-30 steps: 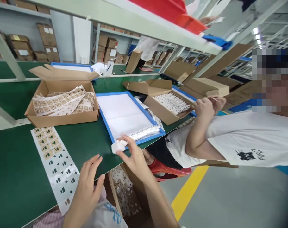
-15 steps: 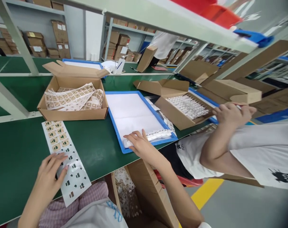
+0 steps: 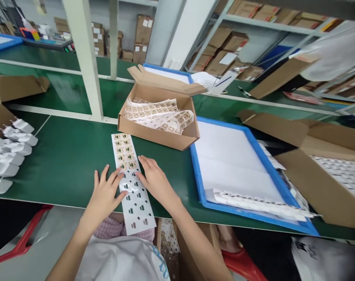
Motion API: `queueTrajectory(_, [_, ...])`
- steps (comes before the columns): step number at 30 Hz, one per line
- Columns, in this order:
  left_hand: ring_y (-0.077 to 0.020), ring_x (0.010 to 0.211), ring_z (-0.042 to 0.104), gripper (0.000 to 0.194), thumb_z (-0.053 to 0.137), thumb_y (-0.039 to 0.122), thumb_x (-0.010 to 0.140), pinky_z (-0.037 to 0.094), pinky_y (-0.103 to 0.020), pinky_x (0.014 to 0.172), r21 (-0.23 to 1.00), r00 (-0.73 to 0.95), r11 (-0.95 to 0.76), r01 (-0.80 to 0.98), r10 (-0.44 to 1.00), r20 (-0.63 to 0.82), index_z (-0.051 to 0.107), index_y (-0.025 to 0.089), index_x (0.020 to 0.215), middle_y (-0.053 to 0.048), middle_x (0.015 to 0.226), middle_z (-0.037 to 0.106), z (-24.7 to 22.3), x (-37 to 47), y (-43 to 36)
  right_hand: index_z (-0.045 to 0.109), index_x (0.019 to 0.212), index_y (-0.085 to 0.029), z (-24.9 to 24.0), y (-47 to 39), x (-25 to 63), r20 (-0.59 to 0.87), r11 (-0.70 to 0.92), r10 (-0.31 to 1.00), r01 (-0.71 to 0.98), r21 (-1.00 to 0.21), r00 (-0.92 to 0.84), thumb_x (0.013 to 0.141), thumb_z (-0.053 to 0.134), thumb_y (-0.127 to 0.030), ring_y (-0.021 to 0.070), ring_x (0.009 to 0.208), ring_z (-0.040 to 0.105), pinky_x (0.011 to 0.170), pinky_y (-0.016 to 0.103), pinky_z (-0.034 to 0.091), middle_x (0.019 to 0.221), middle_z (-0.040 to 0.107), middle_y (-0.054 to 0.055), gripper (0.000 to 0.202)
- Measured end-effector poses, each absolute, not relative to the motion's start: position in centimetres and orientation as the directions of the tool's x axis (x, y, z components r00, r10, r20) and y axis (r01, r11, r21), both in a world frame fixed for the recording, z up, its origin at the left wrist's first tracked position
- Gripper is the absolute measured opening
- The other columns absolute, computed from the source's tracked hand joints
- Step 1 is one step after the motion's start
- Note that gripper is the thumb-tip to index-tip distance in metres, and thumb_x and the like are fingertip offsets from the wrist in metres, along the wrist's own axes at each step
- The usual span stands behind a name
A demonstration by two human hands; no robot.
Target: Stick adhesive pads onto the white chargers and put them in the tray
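Observation:
A long white sticker sheet [image 3: 139, 203] lies on the green table, its near end hanging over the front edge. Gold-coloured stickers [image 3: 124, 149] cover its far part; the near part has only small dark marks. My left hand [image 3: 105, 191] rests over the left edge of the sheet, fingers spread, thumb and fingertips on it. On the other side, my right hand [image 3: 157, 181] is open, its thumb at the sheet's right edge and its fingers stretched beside it. Just behind stands an open cardboard box [image 3: 160, 136] with more sticker strips [image 3: 157, 113] in it.
To the right lies a blue-rimmed white tray [image 3: 196, 171] with a row of white pieces [image 3: 253, 203] along its near side. White plug adapters [image 3: 10, 152] stand in rows at far left. An open carton [image 3: 318, 183] is at far right. A metal upright [image 3: 84, 58] rises behind the table.
The view has swung left. My right hand has left the white pieces in the tray and come over to the sticker sheet. My left hand has moved farther up the sheet.

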State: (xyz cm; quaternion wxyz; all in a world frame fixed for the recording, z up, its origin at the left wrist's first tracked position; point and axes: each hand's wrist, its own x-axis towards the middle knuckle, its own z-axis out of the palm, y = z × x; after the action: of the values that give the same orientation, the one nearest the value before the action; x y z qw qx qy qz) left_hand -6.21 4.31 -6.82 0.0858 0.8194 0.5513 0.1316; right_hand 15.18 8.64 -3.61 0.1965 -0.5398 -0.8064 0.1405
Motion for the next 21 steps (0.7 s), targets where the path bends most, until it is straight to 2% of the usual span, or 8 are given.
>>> queueTrajectory(3, [-0.0467, 0.153, 0.043, 0.043, 0.053, 0.027, 0.104, 0.035, -0.087, 0.116, 0.346, 0.327, -0.363, 0.866, 0.932, 0.158, 0.062, 0.019, 0.146, -0.017, 0.150, 0.063, -7.1, -5.3, 2.3, 0.059, 0.150, -0.010, -5.9, 9.8, 12.6, 0.160, 0.361, 0.933, 0.837, -0.411, -0.323, 0.104, 0.056, -0.028, 0.0423, 0.130, 0.060, 0.102, 0.063, 0.057, 0.149, 0.064, 0.025, 0.049])
queueTrajectory(5, [-0.0425, 0.150, 0.047, 0.041, 0.050, 0.024, 0.105, 0.036, -0.084, 0.119, 0.404, 0.315, -0.360, 0.841, 0.933, 0.175, 0.062, 0.021, 0.144, -0.016, 0.140, 0.067, -7.3, -5.1, 2.1, 0.062, 0.147, -0.012, -6.8, 9.2, 12.1, 0.168, 0.371, 0.928, 0.839, -0.398, -0.331, 0.105, 0.054, -0.028, 0.0404, 0.128, 0.060, 0.102, 0.061, 0.057, 0.150, 0.064, 0.023, 0.045])
queueTrajectory(7, [-0.0394, 0.151, 0.046, 0.042, 0.047, 0.022, 0.106, 0.036, -0.079, 0.122, 0.441, 0.307, -0.355, 0.824, 0.935, 0.178, 0.060, 0.019, 0.145, -0.016, 0.141, 0.067, -7.4, -5.4, 3.1, 0.065, 0.143, -0.015, -7.3, 8.3, 12.1, 0.180, 0.384, 0.923, 0.836, -0.391, -0.340, 0.106, 0.053, -0.029, 0.0380, 0.125, 0.059, 0.102, 0.059, 0.057, 0.150, 0.064, 0.021, 0.041])
queueTrajectory(10, [-0.0414, 0.159, 0.036, 0.047, 0.046, 0.020, 0.106, 0.032, -0.079, 0.125, 0.433, 0.359, -0.383, 0.816, 0.923, 0.140, 0.056, 0.017, 0.151, -0.016, 0.159, 0.057, -7.3, -6.6, 5.6, 0.068, 0.140, -0.018, -7.5, 6.9, 12.4, 0.204, 0.396, 0.918, 0.830, -0.393, -0.341, 0.108, 0.051, -0.031, 0.0358, 0.119, 0.059, 0.101, 0.058, 0.057, 0.147, 0.065, 0.019, 0.039])
queueTrajectory(12, [-0.0409, 0.160, 0.034, 0.047, 0.048, 0.021, 0.106, 0.027, -0.082, 0.125, 0.420, 0.417, -0.425, 0.801, 0.901, 0.117, 0.056, 0.021, 0.152, -0.013, 0.163, 0.055, -7.2, -7.1, 6.8, 0.070, 0.138, -0.019, -7.7, 6.2, 12.5, 0.225, 0.401, 0.915, 0.823, -0.402, -0.335, 0.108, 0.050, -0.030, 0.0350, 0.116, 0.059, 0.101, 0.058, 0.058, 0.141, 0.067, 0.019, 0.038])
queueTrajectory(17, [-0.0387, 0.148, 0.049, 0.043, 0.057, 0.028, 0.105, 0.026, -0.085, 0.123, 0.405, 0.404, -0.417, 0.814, 0.907, 0.122, 0.061, 0.024, 0.148, -0.011, 0.155, 0.063, -7.1, -6.8, 6.8, 0.073, 0.128, -0.016, -8.0, 5.7, 12.4, 0.267, 0.421, 0.904, 0.795, -0.436, -0.333, 0.109, 0.045, -0.023, 0.0323, 0.113, 0.063, 0.100, 0.053, 0.060, 0.124, 0.072, 0.018, 0.035])
queueTrajectory(21, [-0.0376, 0.141, 0.054, 0.043, 0.061, 0.027, 0.104, 0.025, -0.087, 0.122, 0.382, 0.383, -0.416, 0.825, 0.909, 0.163, 0.062, 0.026, 0.147, -0.011, 0.147, 0.068, -7.1, -6.4, 6.1, 0.068, 0.135, -0.015, -8.5, 5.4, 12.5, 0.288, 0.421, 0.903, 0.786, -0.454, -0.317, 0.109, 0.047, -0.027, 0.0331, 0.119, 0.065, 0.102, 0.054, 0.060, 0.130, 0.069, 0.020, 0.036])
